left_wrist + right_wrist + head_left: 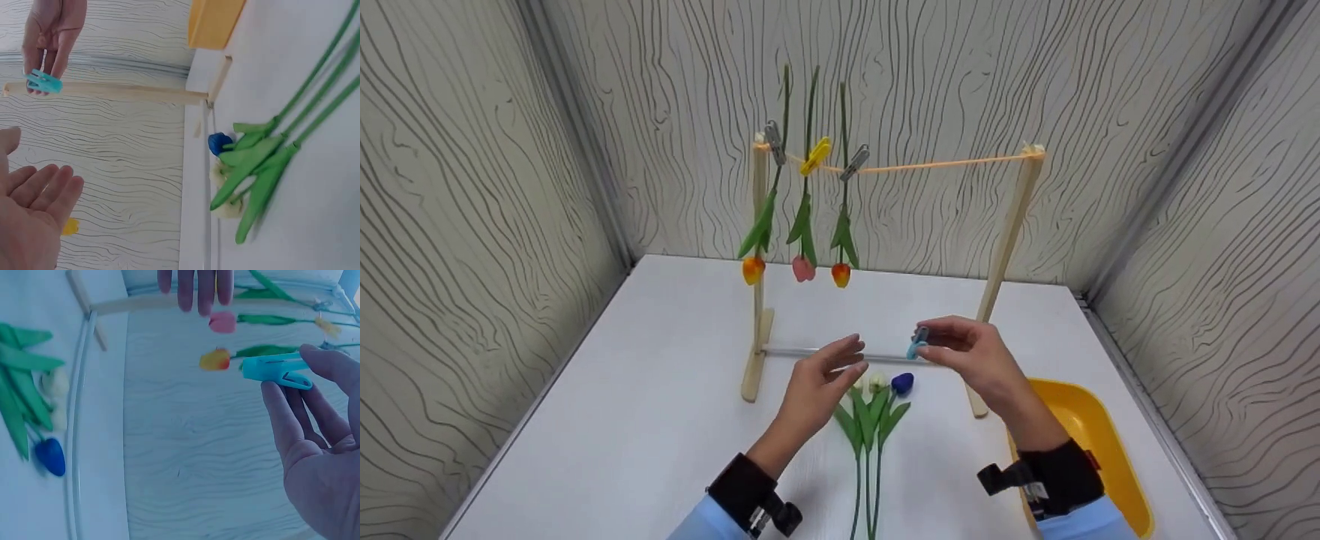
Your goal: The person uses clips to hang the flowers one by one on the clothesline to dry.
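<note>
My right hand (971, 356) pinches a light blue clothespin (275, 370) between thumb and fingers, above the table. To its left, my left hand (817, 386) hovers with fingers extended and nothing in it. Below and between the hands lie several artificial tulips: a blue tulip (902, 384) and white tulips (877, 383), side by side with stems toward me. Farther back, an orange string (945, 163) bears three upside-down tulips: an orange-yellow tulip (753, 271) and a pink tulip (803, 268), then another orange-yellow tulip (841, 275). Two grey clothespins (856, 163) and a yellow clothespin (816, 156) clip them.
Wooden posts (1011, 232) at left and right hold up the string, joined low down by a pale rod (802, 352). A yellow tray (1132, 480) sits at the right, partly behind my right forearm. Patterned walls (945, 75) enclose the white table (622, 420).
</note>
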The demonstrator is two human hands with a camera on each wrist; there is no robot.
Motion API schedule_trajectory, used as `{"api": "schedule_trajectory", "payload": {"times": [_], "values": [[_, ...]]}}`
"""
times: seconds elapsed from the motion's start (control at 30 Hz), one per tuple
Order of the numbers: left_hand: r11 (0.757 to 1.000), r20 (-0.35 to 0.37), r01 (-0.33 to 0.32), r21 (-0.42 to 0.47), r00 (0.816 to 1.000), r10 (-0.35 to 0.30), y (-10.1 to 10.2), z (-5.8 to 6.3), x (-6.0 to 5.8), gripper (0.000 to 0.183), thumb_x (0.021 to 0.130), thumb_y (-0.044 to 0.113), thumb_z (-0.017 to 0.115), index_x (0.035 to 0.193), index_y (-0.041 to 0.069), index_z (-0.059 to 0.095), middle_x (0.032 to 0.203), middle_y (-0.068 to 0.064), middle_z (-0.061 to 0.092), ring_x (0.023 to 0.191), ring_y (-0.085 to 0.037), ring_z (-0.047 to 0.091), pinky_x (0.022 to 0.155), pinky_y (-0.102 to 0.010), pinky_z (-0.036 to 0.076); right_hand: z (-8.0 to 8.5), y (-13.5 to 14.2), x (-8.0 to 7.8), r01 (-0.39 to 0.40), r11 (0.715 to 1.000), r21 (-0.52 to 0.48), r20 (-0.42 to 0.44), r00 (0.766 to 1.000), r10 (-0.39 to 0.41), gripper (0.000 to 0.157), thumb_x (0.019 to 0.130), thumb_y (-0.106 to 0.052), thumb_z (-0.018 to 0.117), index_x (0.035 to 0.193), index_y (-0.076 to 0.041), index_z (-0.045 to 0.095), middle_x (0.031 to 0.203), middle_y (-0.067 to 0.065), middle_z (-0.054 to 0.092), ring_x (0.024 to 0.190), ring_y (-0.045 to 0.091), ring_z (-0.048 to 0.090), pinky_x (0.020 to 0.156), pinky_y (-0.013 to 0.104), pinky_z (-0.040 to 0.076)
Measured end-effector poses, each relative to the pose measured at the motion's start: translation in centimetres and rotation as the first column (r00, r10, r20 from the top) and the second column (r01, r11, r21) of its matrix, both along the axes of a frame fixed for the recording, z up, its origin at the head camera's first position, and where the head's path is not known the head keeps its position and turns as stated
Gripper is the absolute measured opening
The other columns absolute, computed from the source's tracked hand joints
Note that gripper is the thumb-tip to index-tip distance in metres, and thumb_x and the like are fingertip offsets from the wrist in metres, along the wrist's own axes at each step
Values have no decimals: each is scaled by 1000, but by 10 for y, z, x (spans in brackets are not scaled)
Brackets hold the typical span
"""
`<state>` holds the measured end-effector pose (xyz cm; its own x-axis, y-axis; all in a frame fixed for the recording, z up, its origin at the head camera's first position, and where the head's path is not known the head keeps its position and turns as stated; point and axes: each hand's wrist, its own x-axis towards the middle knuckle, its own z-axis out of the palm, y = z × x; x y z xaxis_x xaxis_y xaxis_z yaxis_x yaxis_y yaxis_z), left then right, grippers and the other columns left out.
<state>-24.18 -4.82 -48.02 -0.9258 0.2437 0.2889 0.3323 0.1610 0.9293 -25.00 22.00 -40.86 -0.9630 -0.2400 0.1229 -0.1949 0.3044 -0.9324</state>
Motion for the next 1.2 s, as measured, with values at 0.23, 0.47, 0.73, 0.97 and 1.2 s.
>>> {"api": "schedule_trajectory", "payload": {"times": [0.23,0.47,0.73,0.97,1.2], "values": [[996,25,7,87,1000,-9,8,11,8,40,103,22,76,142,14,72,132,-8,80,123,-24,78,102,-24,63,-2,-31,3,-141,989,-39,-21,990,141,40,100,-15,80,136,-1,71,133,24,72,122,23,73,105,21,60],[994,-36,-63,87,997,66,17,12,9,26,101,21,78,127,15,82,119,-5,84,108,-19,82,95,-22,64,-6,-41,3,-132,989,-66,-1,991,133,41,100,-13,79,137,0,71,133,21,73,120,17,73,102,21,61],[974,41,-84,212,996,77,23,13,10,21,99,14,80,119,10,84,113,-12,84,103,-21,83,91,-23,66,-1,-49,6,-70,994,-81,-19,997,68,53,98,-12,80,148,-2,64,147,19,67,136,28,68,106,18,58],[961,81,-93,261,994,74,26,15,10,19,97,13,82,116,8,84,110,-14,84,101,-22,84,90,-24,66,5,-53,7,-71,992,-109,-31,997,68,58,98,-12,81,151,-3,61,150,19,68,141,33,66,108,20,58],[955,80,-105,278,993,85,25,13,10,18,97,14,83,114,8,83,108,-14,85,100,-22,84,90,-24,66,7,-54,8,-62,998,-21,0,998,62,42,98,-20,83,137,-6,75,131,17,78,121,25,74,102,20,61]]}}
